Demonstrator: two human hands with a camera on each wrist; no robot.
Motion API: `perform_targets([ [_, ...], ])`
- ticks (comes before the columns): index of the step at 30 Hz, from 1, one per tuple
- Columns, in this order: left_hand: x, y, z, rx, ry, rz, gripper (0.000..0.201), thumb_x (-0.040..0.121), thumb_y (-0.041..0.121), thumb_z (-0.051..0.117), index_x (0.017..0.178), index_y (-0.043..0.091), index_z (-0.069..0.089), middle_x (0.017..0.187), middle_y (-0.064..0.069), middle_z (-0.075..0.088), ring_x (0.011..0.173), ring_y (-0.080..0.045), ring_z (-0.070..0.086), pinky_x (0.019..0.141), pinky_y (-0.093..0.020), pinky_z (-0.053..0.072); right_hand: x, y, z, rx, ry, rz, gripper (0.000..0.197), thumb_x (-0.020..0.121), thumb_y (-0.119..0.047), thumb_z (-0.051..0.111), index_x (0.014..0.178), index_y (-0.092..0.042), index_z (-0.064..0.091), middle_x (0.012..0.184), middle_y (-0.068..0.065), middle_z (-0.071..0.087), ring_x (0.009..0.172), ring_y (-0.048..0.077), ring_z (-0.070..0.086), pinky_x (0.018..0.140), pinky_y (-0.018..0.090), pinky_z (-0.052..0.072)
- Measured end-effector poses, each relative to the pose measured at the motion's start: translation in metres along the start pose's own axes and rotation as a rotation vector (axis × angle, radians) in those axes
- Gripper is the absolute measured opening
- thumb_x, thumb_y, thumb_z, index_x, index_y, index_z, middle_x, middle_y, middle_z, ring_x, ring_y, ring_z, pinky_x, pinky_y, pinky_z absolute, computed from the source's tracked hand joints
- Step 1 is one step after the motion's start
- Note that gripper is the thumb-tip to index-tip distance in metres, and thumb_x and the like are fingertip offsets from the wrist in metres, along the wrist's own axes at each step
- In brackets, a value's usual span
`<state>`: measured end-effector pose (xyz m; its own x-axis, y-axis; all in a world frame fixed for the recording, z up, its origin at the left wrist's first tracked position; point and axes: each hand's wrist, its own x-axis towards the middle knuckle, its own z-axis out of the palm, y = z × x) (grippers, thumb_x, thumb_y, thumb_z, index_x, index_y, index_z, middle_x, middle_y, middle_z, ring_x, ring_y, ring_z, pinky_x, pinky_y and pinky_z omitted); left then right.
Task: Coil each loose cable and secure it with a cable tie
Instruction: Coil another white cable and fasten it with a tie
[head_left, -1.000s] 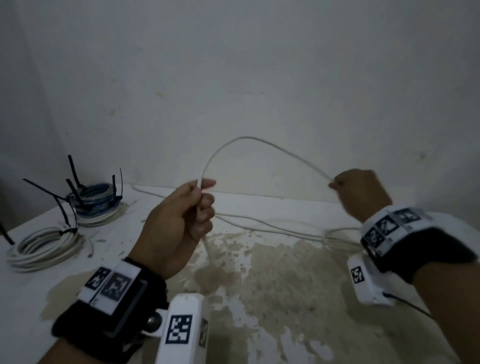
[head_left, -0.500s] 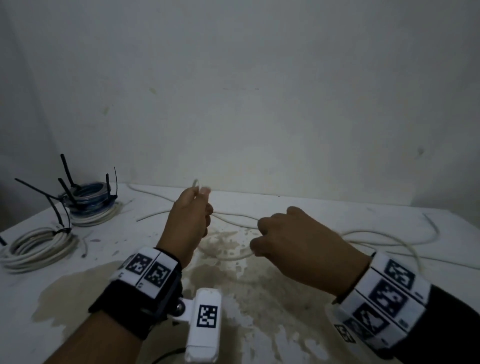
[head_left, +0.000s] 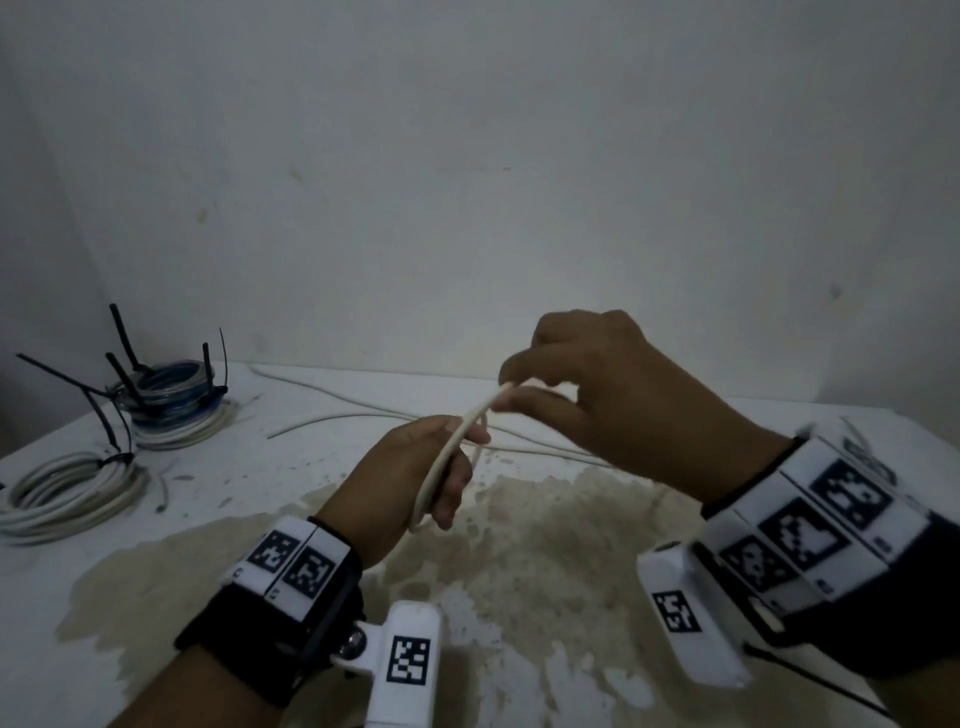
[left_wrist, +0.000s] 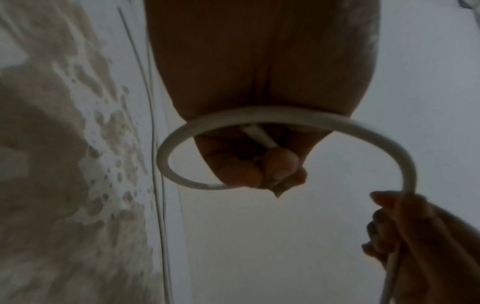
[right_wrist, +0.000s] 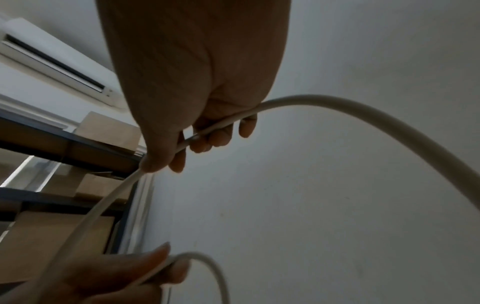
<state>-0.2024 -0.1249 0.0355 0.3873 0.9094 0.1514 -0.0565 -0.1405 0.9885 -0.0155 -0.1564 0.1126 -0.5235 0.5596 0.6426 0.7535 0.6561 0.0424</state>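
Note:
A loose white cable (head_left: 451, 451) runs across the stained white table (head_left: 519, 597). My left hand (head_left: 447, 467) grips a small loop of it, the fingers curled round the strands; the left wrist view shows the cable loop (left_wrist: 179, 135) circling below the curled fingers (left_wrist: 249, 170). My right hand (head_left: 524, 395) is raised just right of the left and pinches the same cable between thumb and fingers; the cable (right_wrist: 363, 115) arcs out of that hand (right_wrist: 166, 164) in the right wrist view. The rest of the cable (head_left: 332, 395) trails along the table's back.
At the far left lie a tied white cable coil (head_left: 67, 493) and a blue coil on a white one (head_left: 171, 400), with black cable ties (head_left: 122, 343) sticking up. The wall (head_left: 467, 182) stands right behind the table. A brown stain covers the table's middle.
My right hand swung in from the right, dipped low near the left, and now lifts the cable up beside it. A loop has formed round the left hand.

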Motion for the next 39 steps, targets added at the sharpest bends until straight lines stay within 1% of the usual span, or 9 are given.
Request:
perform_targets([
  [6, -0.007, -0.001, 0.003, -0.234, -0.031, -0.073, 0.028, 0.097, 0.014, 0.036, 0.093, 0.001, 0.061, 0.05, -0.003, 0.037, 0.035, -0.012, 0.028, 0.038, -0.023, 0.029, 0.0, 0.037, 0.004, 0.083, 0.171, 0.28, 0.031, 0.084, -0.049, 0.06, 0.093, -0.023, 0.073, 0.077, -0.009, 0.059, 0.068, -0.001, 0.051, 0.068, 0.024, 0.038],
  [13, -0.011, 0.02, -0.002, -0.588, -0.081, -0.109, 0.034, 0.09, 0.033, 0.041, 0.079, 0.007, 0.06, 0.042, 0.005, 0.027, 0.029, -0.004, 0.022, 0.032, -0.015, 0.018, -0.016, 0.06, 0.027, -0.033, 0.168, 0.465, 0.034, 0.095, -0.039, 0.046, 0.107, -0.015, 0.068, 0.084, 0.004, 0.06, 0.076, 0.02, 0.055, 0.069, 0.033, 0.042],
  [17, -0.016, 0.05, -0.016, -0.659, -0.038, 0.01, 0.035, 0.089, 0.035, 0.042, 0.07, 0.013, 0.061, 0.041, 0.008, 0.027, 0.029, -0.002, 0.018, 0.033, -0.015, 0.014, -0.031, 0.067, 0.043, -0.019, 0.165, 0.577, 0.029, 0.101, -0.027, 0.036, 0.101, -0.01, 0.06, 0.078, 0.008, 0.058, 0.071, 0.024, 0.052, 0.061, 0.033, 0.037],
  [21, -0.016, 0.076, -0.022, -0.617, 0.071, 0.157, 0.032, 0.095, 0.035, 0.038, 0.076, 0.014, 0.053, 0.045, 0.007, 0.024, 0.034, -0.004, 0.025, 0.035, -0.016, 0.024, -0.04, 0.053, 0.065, 0.264, 0.111, 0.801, 0.013, 0.1, -0.019, 0.037, 0.101, -0.011, 0.047, 0.078, 0.011, 0.059, 0.069, 0.028, 0.055, 0.06, 0.036, 0.043],
  [26, -0.013, 0.078, -0.023, -0.415, 0.234, 0.182, 0.038, 0.101, 0.04, 0.032, 0.082, 0.014, 0.052, 0.05, 0.008, 0.025, 0.037, -0.004, 0.021, 0.037, -0.018, 0.018, -0.041, 0.033, 0.085, -0.028, -0.18, 0.564, 0.021, 0.1, -0.018, 0.039, 0.1, -0.01, 0.058, 0.081, 0.004, 0.052, 0.074, 0.023, 0.053, 0.064, 0.034, 0.041],
  [29, -0.012, 0.069, -0.029, -0.383, 0.297, 0.151, 0.038, 0.102, 0.036, 0.031, 0.082, 0.012, 0.055, 0.05, 0.007, 0.029, 0.036, -0.005, 0.022, 0.039, -0.019, 0.016, -0.035, 0.018, 0.08, -0.209, -0.3, 0.379, 0.017, 0.095, -0.03, 0.049, 0.089, -0.02, 0.062, 0.075, -0.004, 0.04, 0.066, 0.019, 0.052, 0.051, 0.028, 0.033],
  [32, -0.009, 0.059, -0.033, -0.34, 0.332, 0.12, 0.033, 0.101, 0.029, 0.033, 0.084, 0.011, 0.055, 0.052, 0.006, 0.031, 0.038, -0.006, 0.024, 0.04, -0.02, 0.019, -0.03, 0.006, 0.071, -0.345, -0.371, 0.208, 0.023, 0.058, -0.025, 0.087, 0.055, -0.025, 0.065, 0.05, -0.004, 0.04, 0.036, 0.01, 0.033, 0.042, 0.017, 0.004],
  [34, -0.007, 0.053, -0.031, -0.282, 0.345, 0.12, 0.032, 0.102, 0.03, 0.034, 0.085, 0.011, 0.053, 0.053, 0.006, 0.034, 0.041, -0.008, 0.028, 0.042, -0.021, 0.023, -0.028, 0.004, 0.069, -0.386, -0.387, 0.138, 0.028, 0.045, -0.02, 0.09, 0.047, -0.028, 0.063, 0.045, -0.006, 0.043, 0.033, 0.01, 0.033, 0.043, 0.018, 0.01],
  [39, -0.006, 0.045, -0.025, -0.182, 0.372, 0.109, 0.035, 0.101, 0.037, 0.037, 0.081, 0.013, 0.052, 0.051, 0.007, 0.029, 0.041, -0.008, 0.023, 0.043, -0.021, 0.022, -0.029, -0.013, 0.061, -0.399, -0.388, -0.068, 0.023, 0.051, -0.018, 0.086, 0.049, -0.028, 0.065, 0.047, -0.008, 0.043, 0.047, 0.01, 0.025, 0.052, 0.025, 0.022],
])
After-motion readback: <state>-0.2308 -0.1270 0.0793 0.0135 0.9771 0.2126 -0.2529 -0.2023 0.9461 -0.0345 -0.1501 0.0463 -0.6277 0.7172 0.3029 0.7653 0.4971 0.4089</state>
